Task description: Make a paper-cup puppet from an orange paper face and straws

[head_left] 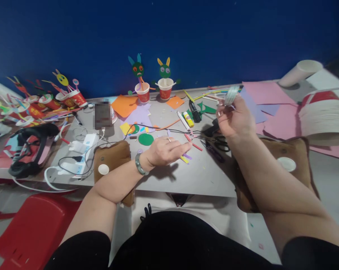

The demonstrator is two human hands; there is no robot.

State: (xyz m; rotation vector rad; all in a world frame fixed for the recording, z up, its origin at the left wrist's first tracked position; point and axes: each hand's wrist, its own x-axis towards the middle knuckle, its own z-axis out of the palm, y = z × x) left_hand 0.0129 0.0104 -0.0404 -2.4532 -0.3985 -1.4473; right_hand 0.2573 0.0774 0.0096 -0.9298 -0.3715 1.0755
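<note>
My right hand (236, 120) is raised over the right side of the table, its fingers closed round a roll of clear tape (232, 95). Lower and nearer the middle, my left hand (166, 150) hovers above the tabletop with fingers pinched together. Narrow yellow and purple paper strips (185, 159) stick out below its fingertips; the grip itself is hidden. Just beyond those fingers lie a red stick (196, 144) and a black cable. A green paper oval (146, 139) rests to the left of this hand.
Two red-and-white paper cups with green paper figures (166, 90) stand at the back by the blue wall. A glue stick (188, 119), a marker and scissors (221, 142) lie mid-table. Brown cushions (113, 153) sit at the front edge; a power strip (87, 150) is left, stacked cups (323, 123) right.
</note>
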